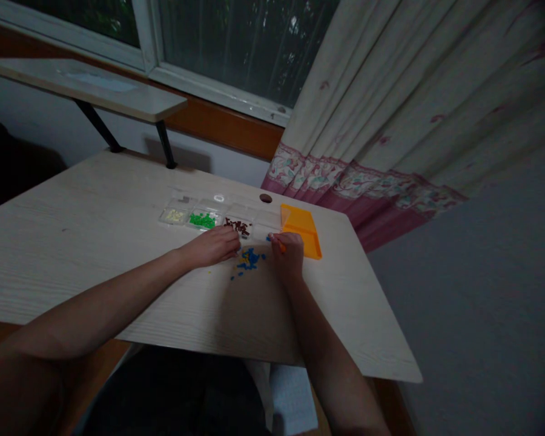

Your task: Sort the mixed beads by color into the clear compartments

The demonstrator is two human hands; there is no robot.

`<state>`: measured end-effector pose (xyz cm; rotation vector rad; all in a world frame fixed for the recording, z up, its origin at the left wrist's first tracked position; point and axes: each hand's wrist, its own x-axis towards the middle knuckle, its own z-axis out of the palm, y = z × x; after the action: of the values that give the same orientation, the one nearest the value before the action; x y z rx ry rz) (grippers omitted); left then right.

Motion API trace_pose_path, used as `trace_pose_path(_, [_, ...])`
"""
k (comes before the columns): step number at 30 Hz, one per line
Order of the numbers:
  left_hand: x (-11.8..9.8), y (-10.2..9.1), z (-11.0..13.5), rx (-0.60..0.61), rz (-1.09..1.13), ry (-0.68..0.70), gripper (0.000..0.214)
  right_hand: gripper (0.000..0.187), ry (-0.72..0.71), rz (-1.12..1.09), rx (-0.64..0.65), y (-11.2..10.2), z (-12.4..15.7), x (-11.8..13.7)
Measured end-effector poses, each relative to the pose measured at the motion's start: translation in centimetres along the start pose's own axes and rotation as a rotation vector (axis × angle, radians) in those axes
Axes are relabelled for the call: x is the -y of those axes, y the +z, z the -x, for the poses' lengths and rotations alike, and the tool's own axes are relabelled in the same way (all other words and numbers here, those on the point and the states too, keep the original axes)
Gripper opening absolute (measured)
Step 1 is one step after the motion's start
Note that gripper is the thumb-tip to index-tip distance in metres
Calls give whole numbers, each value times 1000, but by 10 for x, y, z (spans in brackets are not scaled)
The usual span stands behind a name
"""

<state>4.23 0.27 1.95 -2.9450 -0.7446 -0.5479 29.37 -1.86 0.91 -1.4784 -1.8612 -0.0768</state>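
A row of clear lidded boxes (258,232) stands on the table, the lids tipped back. From left to right they hold pale pieces (175,216), green pieces (203,220) and dark brown pieces (238,226); the rightmost is partly hidden by my right hand. My right hand (289,251) is closed around a slim orange tool (281,246), with a blue bit (269,238) by its tip. My left hand (220,245) lies at the front of the brown pieces' box, fingers curled together, their tips hard to see. Between my hands is a loose pile of blue and yellow pieces (249,259).
An orange tray (312,233) sits right of the boxes, behind my right hand. Farther back are a round cable hole (266,198) and a raised shelf (118,97) on black legs. A curtain (345,175) hangs past the table's (345,315) back right edge.
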Motion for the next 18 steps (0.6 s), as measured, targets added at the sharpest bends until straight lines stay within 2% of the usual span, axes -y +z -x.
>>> trace_pose_path(5, [0, 2, 1, 4, -27, -15, 21, 27, -133, -26, 57, 5, 6, 15])
trace_pose_path(10, [-1, 3, 1, 12, -52, -37, 23, 20, -257, -29, 195, 10, 11, 29])
trace_pose_path(13, [-2, 5, 0, 5, -49, -60, 22, 18, -265, -11, 266, 11, 14, 36])
trace_pose_path(18, [-4, 7, 1, -8, -41, -112, 22, 18, -239, 4, 296, 11, 15, 41])
